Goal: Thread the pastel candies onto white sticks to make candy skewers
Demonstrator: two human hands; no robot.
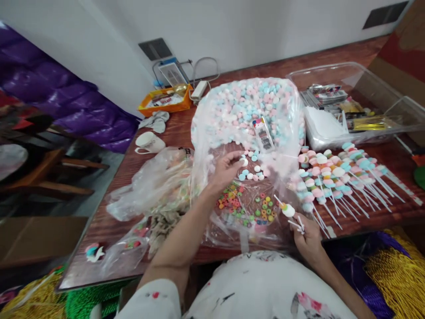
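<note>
My left hand point(227, 168) pinches a marshmallow point(245, 162) at twelve o'clock; my right hand point(307, 237) grips a stick point(284, 208) at four

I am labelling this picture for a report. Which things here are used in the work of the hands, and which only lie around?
In use:
- left hand picking marshmallows
- right hand holding a skewer
- marshmallow bag
- cereal rings
- finished skewers

Lying about:
- white cup
- orange tray
- clear box
- crumpled plastic bag
</note>
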